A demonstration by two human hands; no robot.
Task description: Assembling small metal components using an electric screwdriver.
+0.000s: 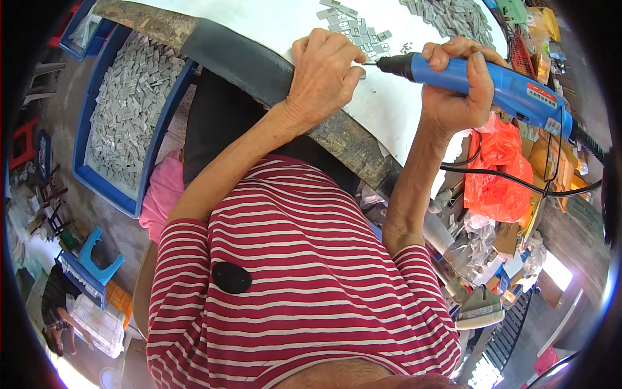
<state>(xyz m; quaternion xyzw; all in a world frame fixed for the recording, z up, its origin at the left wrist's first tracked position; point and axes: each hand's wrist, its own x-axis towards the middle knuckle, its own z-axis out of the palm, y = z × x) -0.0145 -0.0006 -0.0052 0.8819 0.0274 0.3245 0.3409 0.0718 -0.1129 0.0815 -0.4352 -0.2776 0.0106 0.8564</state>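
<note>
My right hand (457, 87) is wrapped round a blue electric screwdriver (512, 91) with a black nose, held nearly level and pointing left. Its thin bit (369, 64) reaches the fingertips of my left hand (326, 78). The left thumb and fingers are pinched together there, and what sits between them is mostly hidden. Just beyond the left hand, several small flat grey pieces (353, 26) with dark square openings lie on the white table surface (389, 104). Tiny dark screws (406, 48) are scattered to the right of them.
A pile of grey pieces (450, 18) lies at the far side. On the left stands a blue bin (81, 139) full of similar pieces. The worn table edge (350, 139) runs before me. A black cable (492, 172) hangs at right, near a red plastic bag (495, 188).
</note>
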